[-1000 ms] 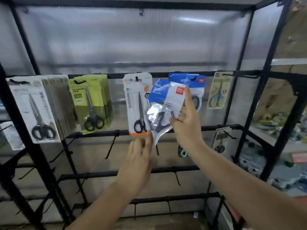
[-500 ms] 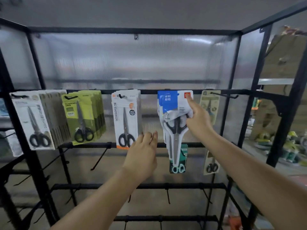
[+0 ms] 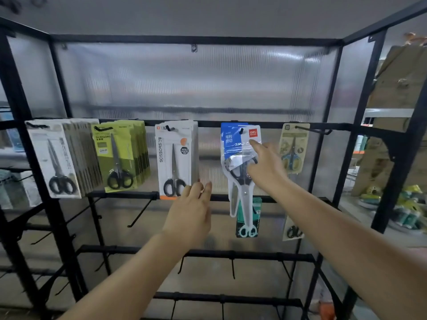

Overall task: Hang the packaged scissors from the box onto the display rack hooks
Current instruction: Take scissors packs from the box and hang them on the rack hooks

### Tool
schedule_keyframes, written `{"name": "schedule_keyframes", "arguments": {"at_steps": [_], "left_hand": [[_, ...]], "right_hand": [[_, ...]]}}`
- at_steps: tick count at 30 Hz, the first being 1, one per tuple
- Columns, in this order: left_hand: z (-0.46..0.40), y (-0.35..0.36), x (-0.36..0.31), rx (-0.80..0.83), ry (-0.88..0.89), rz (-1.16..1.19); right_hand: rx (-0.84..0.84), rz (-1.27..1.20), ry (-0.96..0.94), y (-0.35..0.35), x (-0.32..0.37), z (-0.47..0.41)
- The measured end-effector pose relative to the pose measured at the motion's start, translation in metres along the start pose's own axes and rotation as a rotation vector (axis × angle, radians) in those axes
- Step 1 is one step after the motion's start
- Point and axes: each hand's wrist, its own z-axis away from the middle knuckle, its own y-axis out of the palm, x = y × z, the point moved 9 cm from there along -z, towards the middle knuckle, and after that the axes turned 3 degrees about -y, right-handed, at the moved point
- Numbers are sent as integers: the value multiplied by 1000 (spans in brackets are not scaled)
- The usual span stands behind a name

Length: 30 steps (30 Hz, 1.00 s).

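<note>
Your right hand (image 3: 265, 168) touches the hung blue scissors pack (image 3: 240, 144) with one extended finger; your left hand (image 3: 191, 209) hovers, fingers relaxed, empty.

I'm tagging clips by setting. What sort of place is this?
Probably a stationery shop or its stockroom: a black display rack whose hooks carry packaged scissors, more hooks bare below, and shelves of goods at the right.

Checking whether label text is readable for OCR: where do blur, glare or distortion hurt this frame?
Head view: wide-angle bending bows the black metal rack frame; the clear plastic on the blue-topped scissors pack reflects light; the right-edge shelves are blurred; big lettering on the white scissors pack stays legible.
</note>
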Motion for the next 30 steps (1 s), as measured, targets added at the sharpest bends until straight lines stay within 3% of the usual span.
{"name": "schedule_keyframes", "arguments": {"at_steps": [3, 6, 12, 21, 25, 30], "left_hand": [[8, 6, 10, 8, -21, 24], [23, 22, 20, 49, -61, 60], [73, 79, 39, 229, -147, 103], [218, 209, 88, 654, -327, 185], [298, 270, 120, 734, -417, 250], [385, 349, 154, 936, -454, 236]], "right_hand": [[-3, 180, -109, 10, 4, 23], [111, 273, -227, 44, -2, 52], [363, 239, -186, 122, -43, 96], [811, 186, 117, 263, -131, 232], [869, 97, 354, 317, -169, 308], [846, 128, 455, 373, -220, 379]]}}
